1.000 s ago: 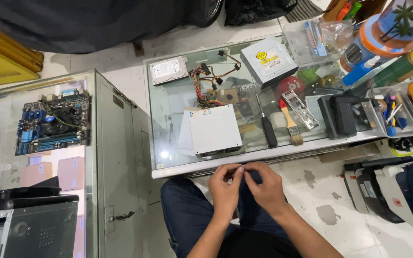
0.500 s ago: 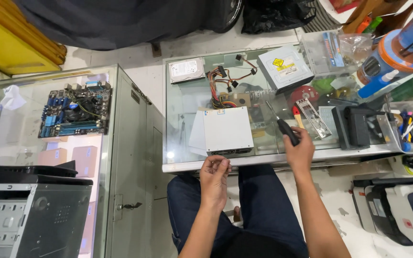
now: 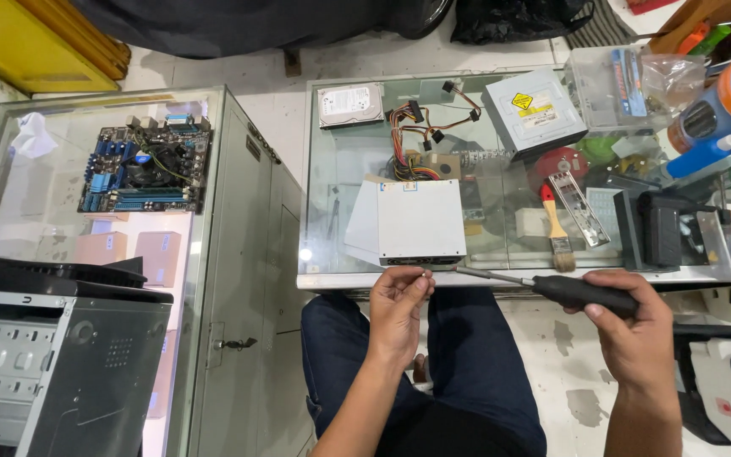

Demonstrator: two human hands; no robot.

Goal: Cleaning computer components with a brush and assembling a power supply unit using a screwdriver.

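Note:
My right hand (image 3: 632, 330) grips a black-handled screwdriver (image 3: 552, 289) whose shaft points left toward my left hand (image 3: 398, 309). My left hand's fingers are pinched together at the front edge of the glass table (image 3: 332, 279), apparently on a small screw that is too small to make out. Just beyond both hands lies a grey metal power supply box (image 3: 416, 222) with a bundle of coloured wires (image 3: 412, 140) behind it.
On the table lie a hard drive (image 3: 349, 104), an optical drive (image 3: 535, 112), a red-handled brush (image 3: 554, 227) and a black box (image 3: 666, 228). A motherboard (image 3: 145, 169) sits on the glass cabinet at left. An open computer case (image 3: 52, 364) stands at lower left.
My right hand lifted the screwdriver off the table and brought it back near my lap, tip toward my left hand. The view shifted right and closer.

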